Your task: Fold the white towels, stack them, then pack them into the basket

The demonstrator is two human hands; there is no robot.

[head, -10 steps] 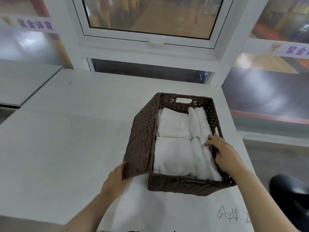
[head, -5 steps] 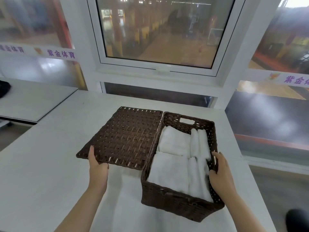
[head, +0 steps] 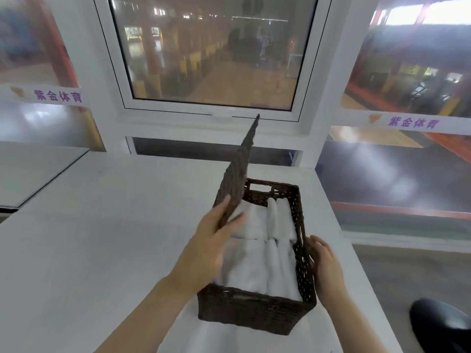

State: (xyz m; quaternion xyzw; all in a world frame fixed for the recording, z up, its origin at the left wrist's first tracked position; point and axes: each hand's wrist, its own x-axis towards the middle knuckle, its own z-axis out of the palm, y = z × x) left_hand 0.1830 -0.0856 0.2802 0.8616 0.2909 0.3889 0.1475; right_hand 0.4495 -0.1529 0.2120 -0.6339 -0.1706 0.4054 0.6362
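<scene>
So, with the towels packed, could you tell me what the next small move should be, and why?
Probably swing the lid down over the basket. The left hand grips the lid's near edge and it stands nearly upright, the white towels fill the basket, and the right hand rests on its right wall.

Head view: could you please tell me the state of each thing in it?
Basket: open, packed with towels.
Lid: raised nearly upright, not shut.
Towels: folded, inside the basket.
Left hand: holds the lid's near edge.
Right hand: rests against the basket's right wall.
</scene>
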